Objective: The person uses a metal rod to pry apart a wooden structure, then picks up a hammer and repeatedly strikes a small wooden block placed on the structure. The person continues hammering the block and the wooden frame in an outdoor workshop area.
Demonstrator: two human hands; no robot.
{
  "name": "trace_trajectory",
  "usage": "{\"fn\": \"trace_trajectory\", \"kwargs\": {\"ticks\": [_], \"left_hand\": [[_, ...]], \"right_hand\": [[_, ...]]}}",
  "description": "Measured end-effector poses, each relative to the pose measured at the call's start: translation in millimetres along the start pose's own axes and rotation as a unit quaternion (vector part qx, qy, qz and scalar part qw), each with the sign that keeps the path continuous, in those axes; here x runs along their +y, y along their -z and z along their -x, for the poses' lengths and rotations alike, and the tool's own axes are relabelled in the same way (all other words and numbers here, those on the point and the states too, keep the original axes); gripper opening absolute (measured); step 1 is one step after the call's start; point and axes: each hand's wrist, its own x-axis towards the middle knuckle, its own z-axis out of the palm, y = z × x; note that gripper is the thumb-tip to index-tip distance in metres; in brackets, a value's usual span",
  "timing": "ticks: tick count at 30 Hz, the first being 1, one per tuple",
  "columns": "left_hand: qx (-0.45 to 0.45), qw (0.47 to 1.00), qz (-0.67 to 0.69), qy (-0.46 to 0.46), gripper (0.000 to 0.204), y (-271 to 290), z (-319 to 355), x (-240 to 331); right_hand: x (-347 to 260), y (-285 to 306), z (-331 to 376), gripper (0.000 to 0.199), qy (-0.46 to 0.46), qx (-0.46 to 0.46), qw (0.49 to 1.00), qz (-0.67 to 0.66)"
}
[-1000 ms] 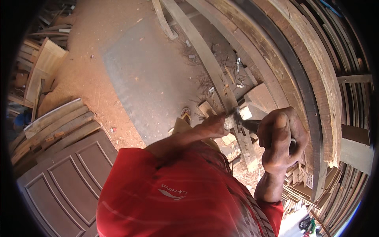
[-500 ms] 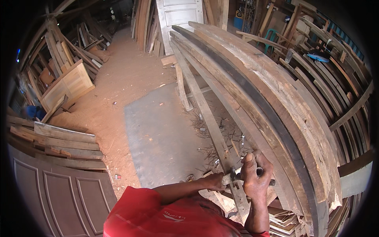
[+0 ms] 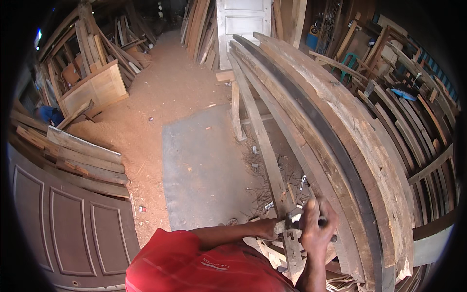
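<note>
My right hand (image 3: 317, 225) is closed around a dark tool (image 3: 322, 222) with rounded stub ends; its exact kind does not show. Just left of it, my left hand (image 3: 264, 228) is closed on a small pale wooden piece (image 3: 280, 227), its fingers mostly hidden. Both hands meet over a long narrow wooden beam (image 3: 265, 155) that runs away from me. Metal glints between the hands, where the tool meets the pale piece. Close to my right hand lies a row of long planks (image 3: 335, 121), one with a black edge.
Brown panelled doors (image 3: 73, 228) lie at the left, below stacked boards (image 3: 90, 163). A grey sheet (image 3: 199, 170) covers part of the sawdust-strewn floor. A white door (image 3: 244, 24) stands at the back. More timber (image 3: 413, 131) fills the right side; wood scraps lie under the beam.
The whole scene has shifted slightly right and down as my head turned. Both hands keep their grip at the beam; my right hand looks slightly blurred now.
</note>
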Motion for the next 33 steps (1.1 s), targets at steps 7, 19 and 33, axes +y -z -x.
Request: {"fn": "trace_trajectory", "kwargs": {"ticks": [7,19,33], "left_hand": [[0.033,0.996,0.023,0.074,0.075,54.3,-66.7,-43.3],[0.017,0.998,-0.020,0.054,0.094,60.4,-70.5,-69.8],[0.069,0.996,-0.047,-0.011,0.090,76.3,-96.0,-90.6]], "right_hand": [[60.8,-15.8,-90.7,0.043,0.040,-0.027,0.999,0.002],[95.3,-94.7,-184.2,0.048,-0.028,-0.023,0.997,0.071],[102.5,-120.9,-166.4,0.044,-0.015,0.043,0.999,-0.008]]}}
